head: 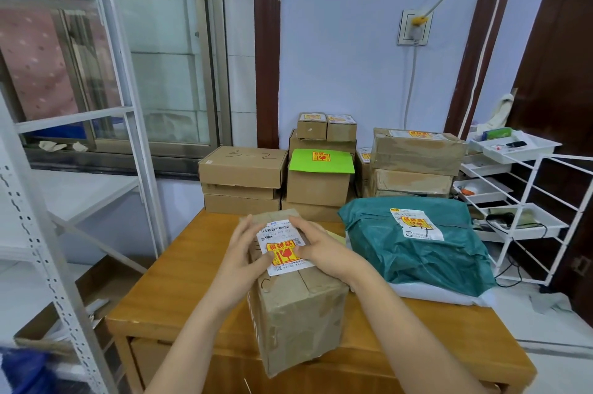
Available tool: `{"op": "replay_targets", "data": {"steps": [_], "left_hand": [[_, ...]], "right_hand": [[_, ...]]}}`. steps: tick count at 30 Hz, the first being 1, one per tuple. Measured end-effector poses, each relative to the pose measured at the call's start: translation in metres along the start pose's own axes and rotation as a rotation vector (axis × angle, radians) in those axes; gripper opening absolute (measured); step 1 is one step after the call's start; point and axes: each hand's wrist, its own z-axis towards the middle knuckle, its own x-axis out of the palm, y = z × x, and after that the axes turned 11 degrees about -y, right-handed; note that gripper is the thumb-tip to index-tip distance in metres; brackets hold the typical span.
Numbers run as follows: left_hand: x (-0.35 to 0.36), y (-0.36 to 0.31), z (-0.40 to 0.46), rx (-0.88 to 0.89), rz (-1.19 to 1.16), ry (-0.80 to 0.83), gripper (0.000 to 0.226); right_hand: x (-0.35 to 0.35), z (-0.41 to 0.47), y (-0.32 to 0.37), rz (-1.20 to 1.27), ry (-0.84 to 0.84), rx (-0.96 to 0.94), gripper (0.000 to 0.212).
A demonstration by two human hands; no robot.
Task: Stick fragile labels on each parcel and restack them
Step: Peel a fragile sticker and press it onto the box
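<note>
A taped brown cardboard parcel (298,313) stands on the wooden table (179,284) in front of me. On its top lies a white shipping label with a yellow and red fragile sticker (282,252). My left hand (245,252) rests on the parcel's left top edge, its thumb pressing the sticker's lower left. My right hand (321,247) lies on the right side, fingers flat over the label's upper right edge. A teal mailer bag (417,252) with a fragile sticker lies to the right.
Stacked cardboard boxes (244,178) fill the table's far edge, one with a green sheet (321,162) carrying a fragile sticker. A white wire rack (519,201) stands right, white metal shelving (41,233) left. A window is behind the shelving.
</note>
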Motion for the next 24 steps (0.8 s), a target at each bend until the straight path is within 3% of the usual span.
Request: {"op": "replay_targets", "data": {"steps": [3,8,12,19,24], "left_hand": [[0.002,0.008,-0.007,-0.102,-0.091,-0.006,0.043],[0.005,0.005,-0.007,-0.142,-0.118,-0.013,0.058],[0.007,0.005,-0.008,-0.133,-0.106,-0.037,0.039],[0.003,-0.002,0.024,-0.074,0.081,-0.24,0.035],[0.005,0.003,0.053,-0.234,0.046,-0.368,0.05]], "right_hand": [[0.002,0.002,-0.001,0.022,-0.003,-0.001,0.062],[0.004,0.003,-0.002,0.036,-0.037,-0.022,0.056],[-0.001,-0.002,0.003,0.107,-0.096,-0.04,0.046],[-0.017,-0.016,-0.005,0.05,-0.48,-0.073,0.032],[0.005,-0.059,-0.027,0.107,-0.566,-0.018,0.023]]}}
